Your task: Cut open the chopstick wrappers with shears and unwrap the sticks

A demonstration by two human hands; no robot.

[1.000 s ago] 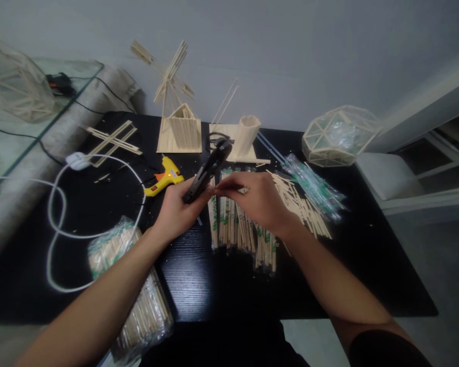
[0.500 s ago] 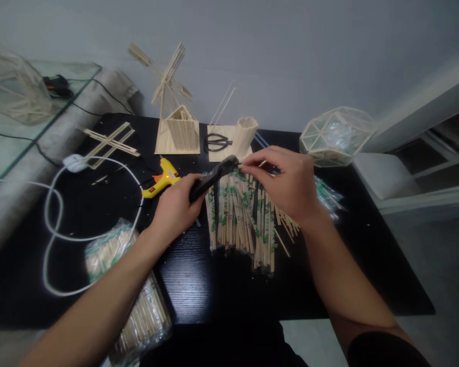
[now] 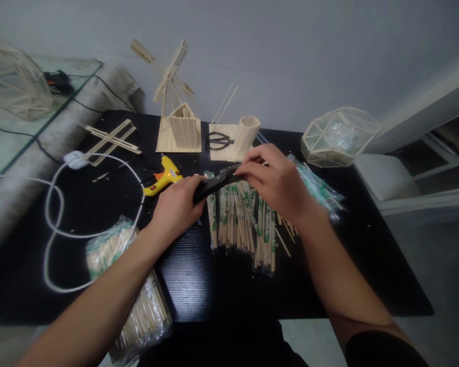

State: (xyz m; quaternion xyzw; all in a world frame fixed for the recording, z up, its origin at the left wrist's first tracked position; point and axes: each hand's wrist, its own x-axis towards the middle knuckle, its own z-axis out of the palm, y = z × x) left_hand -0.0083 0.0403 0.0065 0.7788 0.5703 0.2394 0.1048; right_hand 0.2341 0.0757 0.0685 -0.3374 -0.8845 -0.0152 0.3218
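Note:
My left hand (image 3: 180, 202) is closed around the near end of a long, dark tool (image 3: 218, 182), held slantwise above the table; its exact kind does not show. At the tool's far end, the fingertips of my right hand (image 3: 277, 176) are pinched together. What they hold, if anything, is too small to make out. Beneath both hands lies a spread of chopsticks (image 3: 235, 219) in clear wrappers with green print. A yellow glue gun (image 3: 164, 177) rests just left of my left hand.
Behind stand a stick windmill model (image 3: 185, 130) and a base with a stick cup (image 3: 248, 130) and black scissors (image 3: 219, 141). A white cable (image 3: 46, 255) loops at left, near a chopstick pack (image 3: 145, 311). Wrappers (image 3: 317, 186) and a faceted stick frame (image 3: 338, 137) lie right.
My right hand has shifted slightly left and down, its fingertips now against the tool's far end. The tool has tipped a little flatter. More of the wrappers at right shows.

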